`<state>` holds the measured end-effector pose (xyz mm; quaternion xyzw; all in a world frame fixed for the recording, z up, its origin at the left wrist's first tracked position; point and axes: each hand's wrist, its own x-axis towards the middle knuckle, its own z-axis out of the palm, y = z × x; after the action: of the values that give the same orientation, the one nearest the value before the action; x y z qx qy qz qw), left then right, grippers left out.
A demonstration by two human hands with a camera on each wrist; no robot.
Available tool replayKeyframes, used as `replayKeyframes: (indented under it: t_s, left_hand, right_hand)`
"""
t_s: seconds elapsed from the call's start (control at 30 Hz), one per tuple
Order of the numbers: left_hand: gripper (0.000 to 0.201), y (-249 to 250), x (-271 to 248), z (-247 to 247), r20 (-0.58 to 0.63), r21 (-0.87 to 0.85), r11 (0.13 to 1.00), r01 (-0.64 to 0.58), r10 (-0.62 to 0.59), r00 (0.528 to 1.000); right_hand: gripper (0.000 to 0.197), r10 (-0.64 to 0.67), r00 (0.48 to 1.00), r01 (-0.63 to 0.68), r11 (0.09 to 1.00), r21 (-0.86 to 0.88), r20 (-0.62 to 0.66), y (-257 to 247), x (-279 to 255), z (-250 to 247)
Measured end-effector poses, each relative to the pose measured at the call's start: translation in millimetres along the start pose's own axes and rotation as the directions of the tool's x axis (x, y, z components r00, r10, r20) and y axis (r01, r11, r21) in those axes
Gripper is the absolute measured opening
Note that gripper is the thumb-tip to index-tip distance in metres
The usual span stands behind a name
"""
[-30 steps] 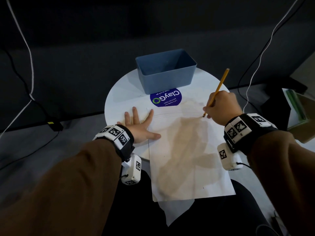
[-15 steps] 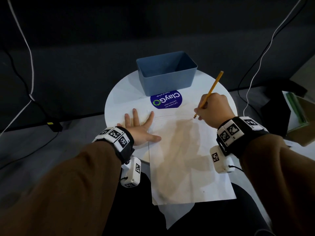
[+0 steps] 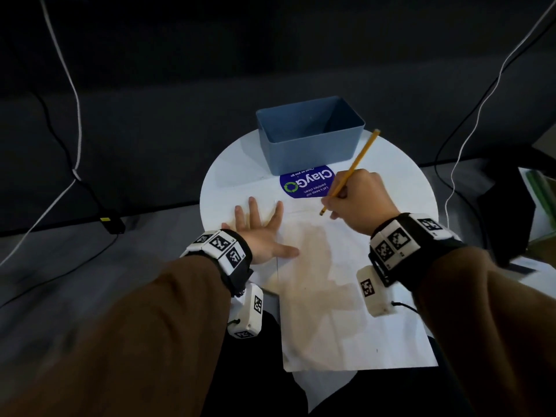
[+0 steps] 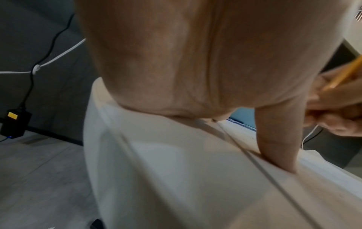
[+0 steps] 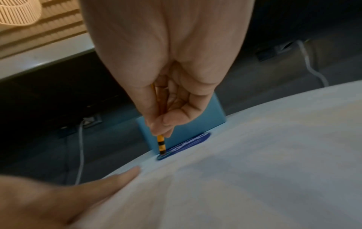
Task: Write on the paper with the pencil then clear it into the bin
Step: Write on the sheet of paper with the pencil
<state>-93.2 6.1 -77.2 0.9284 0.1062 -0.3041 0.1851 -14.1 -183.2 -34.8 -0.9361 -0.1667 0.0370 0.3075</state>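
Right grip (image 3: 358, 203) pinching pencil (image 3: 352, 170), tip resting at far edge of paper (image 3: 346, 311) on desk (image 3: 234, 176); left grip (image 3: 258, 230) lying flat, thumb pressing paper; bin (image 3: 310, 136) standing beyond.

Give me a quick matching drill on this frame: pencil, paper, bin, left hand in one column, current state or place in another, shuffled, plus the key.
Things:
1. pencil
2. paper
3. bin
4. left hand

States:
A. stands at the far edge of the round table, nothing visible in it
B. lies flat, its near end overhanging the table edge
C. fingers spread flat, thumb on the sheet's left edge
D. pinched in the right hand, tip at the sheet's far edge

Pairs: 1-D, 2-B, 3-A, 4-C
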Motion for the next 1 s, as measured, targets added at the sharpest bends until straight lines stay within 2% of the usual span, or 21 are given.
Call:
replayKeyframes:
  t_s: [0.13,0.3,0.43,0.5,0.7,0.9,1.0]
  left_hand:
    - [0.107,-1,2,2,-0.006,-0.008,1.0,0.008,-0.008,1.0]
    - [0.108,1,3,1,0.011,0.014,1.0,0.0,-0.001,1.0]
    - [0.11,1,6,1,0.011,0.027,1.0,0.012,-0.012,1.0]
    - [0.11,2,6,3,0.01,0.029,0.999,0.022,-0.022,1.0]
    - [0.108,5,1,-1,0.017,0.042,0.999,0.022,-0.022,1.0]
    - [0.106,1,0,0,0.003,0.002,1.0,0.012,-0.012,1.0]
    - [0.105,2,0,-1,0.0,0.016,1.0,0.018,-0.018,1.0]
  right_hand:
    - [0.019,-0.099,0.99,0.096,0.995,0.034,0.105,-29,5,30]
    - [0.02,-0.121,0.979,0.128,0.991,-0.031,0.162,-40,9,46]
    - [0.021,-0.102,0.984,0.128,0.976,-0.176,0.145,-42,14,49]
    - [0.021,-0.077,0.99,0.1,0.976,-0.194,0.119,-38,17,44]
    - [0.018,-0.104,0.982,0.128,0.981,-0.148,0.159,-39,15,45]
    - [0.018,-0.045,0.996,0.056,0.987,-0.151,0.077,-22,14,31]
    - [0.02,-0.108,0.989,0.114,0.991,-0.067,0.098,-27,10,39]
